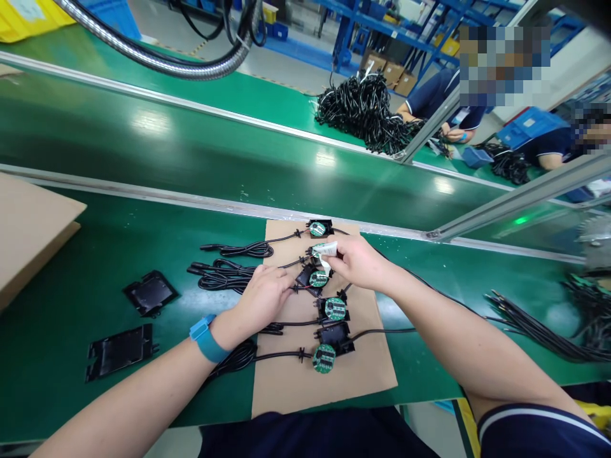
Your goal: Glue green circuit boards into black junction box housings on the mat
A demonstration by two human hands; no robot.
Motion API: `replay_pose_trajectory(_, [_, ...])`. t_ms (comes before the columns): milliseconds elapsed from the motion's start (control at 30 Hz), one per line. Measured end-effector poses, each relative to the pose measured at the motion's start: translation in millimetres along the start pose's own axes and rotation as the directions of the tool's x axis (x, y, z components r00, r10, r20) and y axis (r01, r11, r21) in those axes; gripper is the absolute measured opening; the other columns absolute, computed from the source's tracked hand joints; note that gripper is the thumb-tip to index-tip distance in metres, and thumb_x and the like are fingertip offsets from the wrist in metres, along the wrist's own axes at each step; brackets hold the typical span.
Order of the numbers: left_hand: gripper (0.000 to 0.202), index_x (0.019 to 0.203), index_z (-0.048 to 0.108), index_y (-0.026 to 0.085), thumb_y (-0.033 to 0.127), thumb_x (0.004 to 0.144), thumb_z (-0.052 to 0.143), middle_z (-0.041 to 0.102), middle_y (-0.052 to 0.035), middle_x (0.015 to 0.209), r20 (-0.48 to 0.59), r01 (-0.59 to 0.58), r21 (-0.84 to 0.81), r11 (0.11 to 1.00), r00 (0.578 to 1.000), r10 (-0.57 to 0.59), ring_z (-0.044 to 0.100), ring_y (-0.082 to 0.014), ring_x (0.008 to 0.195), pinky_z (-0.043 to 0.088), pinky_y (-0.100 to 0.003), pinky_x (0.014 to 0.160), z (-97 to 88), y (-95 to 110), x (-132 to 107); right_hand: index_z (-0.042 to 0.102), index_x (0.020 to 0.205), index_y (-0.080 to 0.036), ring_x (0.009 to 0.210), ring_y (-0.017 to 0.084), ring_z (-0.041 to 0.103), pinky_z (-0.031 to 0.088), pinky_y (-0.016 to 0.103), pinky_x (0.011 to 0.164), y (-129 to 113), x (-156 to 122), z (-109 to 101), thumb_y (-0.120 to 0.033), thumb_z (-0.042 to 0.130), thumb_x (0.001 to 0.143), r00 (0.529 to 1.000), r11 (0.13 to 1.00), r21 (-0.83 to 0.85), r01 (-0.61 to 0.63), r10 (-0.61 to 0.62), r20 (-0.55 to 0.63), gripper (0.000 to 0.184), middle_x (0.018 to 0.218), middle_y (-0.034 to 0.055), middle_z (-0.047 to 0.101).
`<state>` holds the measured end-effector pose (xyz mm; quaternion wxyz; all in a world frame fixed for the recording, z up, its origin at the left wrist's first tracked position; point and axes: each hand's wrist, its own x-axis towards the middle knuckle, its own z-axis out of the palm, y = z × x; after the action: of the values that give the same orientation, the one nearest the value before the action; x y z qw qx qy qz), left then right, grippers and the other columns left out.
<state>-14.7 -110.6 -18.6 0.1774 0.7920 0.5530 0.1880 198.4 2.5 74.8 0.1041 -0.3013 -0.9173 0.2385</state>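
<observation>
My right hand (359, 262) is closed on a small white squeeze tube (328, 250), which it tilts over the round green circuit boards in the row's upper part. One of these boards (319, 278) lies just below the tube, on a black plastic housing. My left hand (268, 294), with a blue wristband (209, 337), rests left of that board; its fingers are closed around the thin black cable (298, 288) there. Nearer to me lie another circuit board (335, 309) and a front one (324, 359), both wired to cables. At the far end sits one more board (317, 229).
A cardboard sheet (286, 388) lies under the row. Two black plastic housings, one (149, 293) behind the other (120, 350), are at left, near a cardboard box (33, 235). Cut cables (529, 324) lie at right. Beyond the metal rail, co-workers sit by a cable heap (367, 111).
</observation>
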Motion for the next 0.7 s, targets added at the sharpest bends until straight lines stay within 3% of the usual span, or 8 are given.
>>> replay_pose_trajectory(133, [0.01,0.089,0.068,0.019,0.018,0.092,0.059,0.069,-0.0053,0.094,-0.008,-0.003,0.001,1.0,1.0,0.003,0.061,-0.022,0.093,0.036,-0.038,0.084,0.9,-1.2,-0.3,0.053,0.074,-0.018,0.068,0.013,0.048,0.032,0.025,0.066,-4.2,2.7,6.4,-0.01,0.057,0.085,0.998,1.0,0.017,0.023,-0.022,-0.06,0.014,0.073,-0.0006,0.057])
replay_pose_trajectory(400, [0.01,0.084,0.068,0.019,0.015,0.09,0.061,0.069,-0.0052,0.09,-0.023,-0.005,-0.023,1.0,1.0,0.005,0.061,-0.0224,0.092,0.036,-0.038,0.084,-1.1,-0.2,0.2,0.048,0.07,-0.019,0.066,0.014,0.046,0.03,0.026,0.063,-13.8,16.3,27.3,-0.006,0.058,0.083,0.995,0.996,0.016,0.093,-0.093,0.035,0.02,0.069,-0.0012,0.054])
replay_pose_trajectory(700, [0.008,0.086,0.067,0.019,0.015,0.09,0.062,0.07,-0.0049,0.092,-0.032,-0.007,-0.041,0.999,0.999,0.006,0.062,-0.0222,0.094,0.035,-0.037,0.084,-0.4,-0.5,-0.4,0.049,0.071,-0.019,0.067,0.014,0.046,0.03,0.026,0.064,-8.7,15.8,26.0,-0.008,0.058,0.085,0.994,0.994,-0.007,0.108,-0.108,0.034,0.019,0.069,-0.0009,0.054])
